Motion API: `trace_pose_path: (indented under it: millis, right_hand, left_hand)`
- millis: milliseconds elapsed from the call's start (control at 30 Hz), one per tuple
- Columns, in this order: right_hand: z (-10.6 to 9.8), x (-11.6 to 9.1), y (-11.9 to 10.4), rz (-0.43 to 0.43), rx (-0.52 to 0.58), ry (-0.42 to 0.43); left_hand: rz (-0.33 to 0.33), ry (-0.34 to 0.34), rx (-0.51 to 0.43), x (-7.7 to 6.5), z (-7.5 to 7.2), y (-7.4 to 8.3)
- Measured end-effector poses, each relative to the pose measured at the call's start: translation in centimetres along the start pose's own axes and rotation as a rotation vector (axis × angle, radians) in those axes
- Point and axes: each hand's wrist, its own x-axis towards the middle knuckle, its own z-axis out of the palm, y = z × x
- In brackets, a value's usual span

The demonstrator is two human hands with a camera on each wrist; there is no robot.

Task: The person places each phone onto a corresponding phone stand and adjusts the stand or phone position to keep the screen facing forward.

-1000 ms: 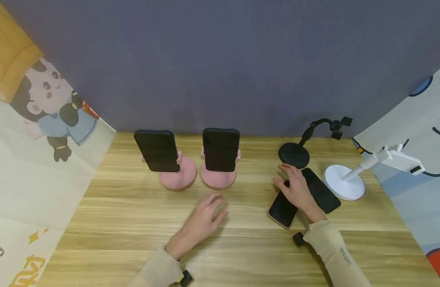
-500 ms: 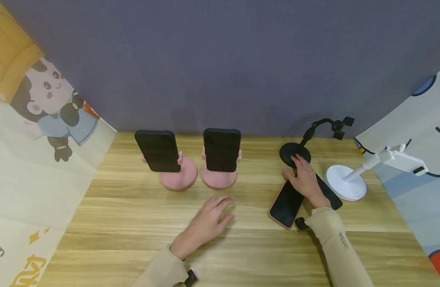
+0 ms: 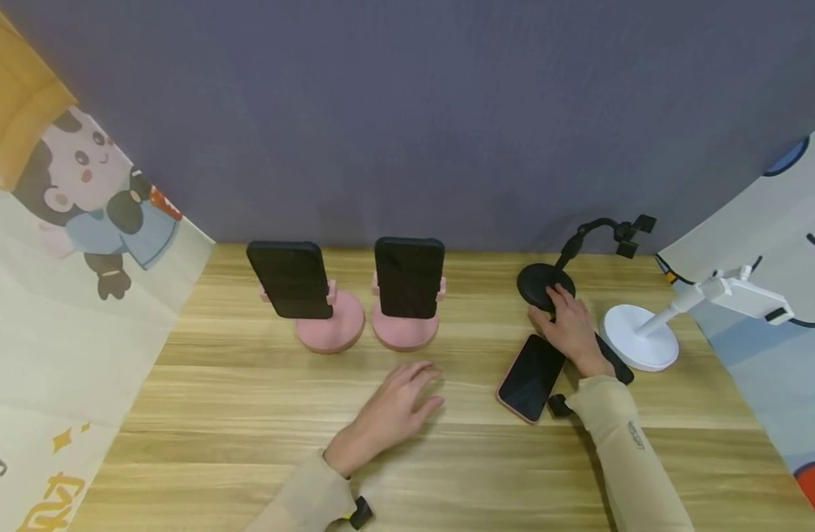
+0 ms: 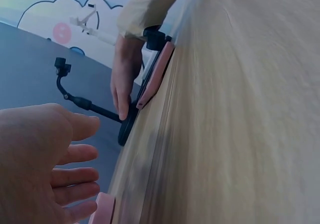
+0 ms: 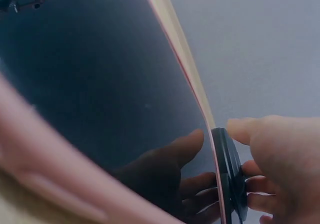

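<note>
I have the woodgrain desk before a grey-blue flat wall. Rear left stands a pink round-based phone stand holding a black rectangular phone. Just right of it, a second pink round-based stand bears another black rectangular phone. Rear right is a black round-based gooseneck stand; nearer me and rightward, a white round-based stand. In front of the gooseneck lies a pink-edged black phone; between that and the white stand, a flat black phone, partly beneath my right hand.
</note>
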Motion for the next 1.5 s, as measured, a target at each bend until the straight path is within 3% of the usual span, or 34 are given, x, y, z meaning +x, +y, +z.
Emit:
trace_pose_path:
  millis: [367, 767, 1067, 1367, 1500]
  right_hand:
    - [0.9, -0.5, -2.3, -0.061, 0.004, 0.006]
    - [0.3, -1.4, -5.6, -0.121, -0.081, -0.145]
    - [-0.1, -2.7, -7.8, -0.191, -0.073, -0.22]
    - [0.4, -3.8, -10.2, -0.262, -0.069, -0.206]
    - [0.5, -4.3, -11.1, -0.255, -0.033, -0.214]
  left_hand:
    - [0.027, -0.009, 0.002, 1.4, 0.6, 1.1]
    - [0.053, -0.048, 0.01, 2.9, 0.8, 2.0]
    - [0.052, -0.06, 0.015, 3.4, 1.0, 2.0]
    - [0.033, -0.039, -0.009, 4.6, 1.7, 1.7]
    - [0.013, -0.056, 0.006, 5.1, 1.7, 1.6]
